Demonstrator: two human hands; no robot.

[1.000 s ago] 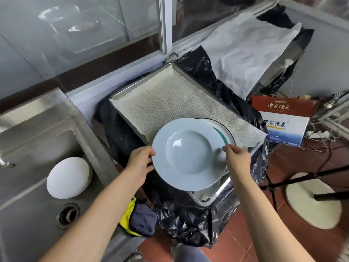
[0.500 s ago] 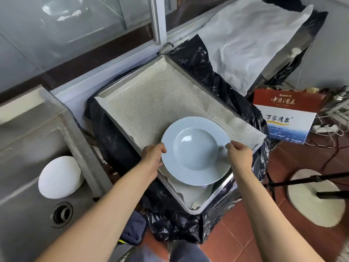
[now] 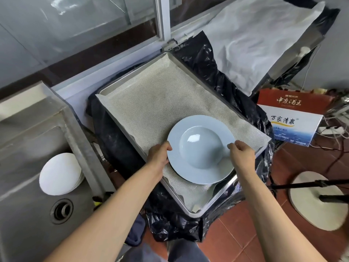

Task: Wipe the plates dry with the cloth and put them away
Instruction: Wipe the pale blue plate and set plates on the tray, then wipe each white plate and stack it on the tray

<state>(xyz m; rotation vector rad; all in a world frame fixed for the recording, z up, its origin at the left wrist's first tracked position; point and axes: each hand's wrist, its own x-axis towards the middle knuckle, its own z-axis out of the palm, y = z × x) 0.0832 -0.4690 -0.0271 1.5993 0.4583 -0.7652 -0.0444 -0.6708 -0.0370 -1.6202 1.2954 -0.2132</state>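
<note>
A pale blue deep plate (image 3: 200,148) lies upside down, its domed bottom up, at the near right end of a metal tray (image 3: 223,194) lined with a beige mesh mat (image 3: 160,95). My left hand (image 3: 158,156) grips the plate's left rim with the thumb on top. At the right rim my right hand (image 3: 242,154) pinches the plate with curled fingers. A stack of white plates (image 3: 60,173) sits in the steel sink (image 3: 22,214) on the left. A dark blue cloth (image 3: 136,232) shows partly below my left forearm.
The tray rests on something wrapped in black plastic (image 3: 217,82), close to the window wall. Printed boxes (image 3: 294,118), cables and a stand with a round white base (image 3: 317,199) crowd the red tiled floor on the right. White paper (image 3: 255,35) lies behind.
Both hands carried the blue plate forward over the tray and lowered it. The green-rimmed plate seen beneath it earlier is now covered.
</note>
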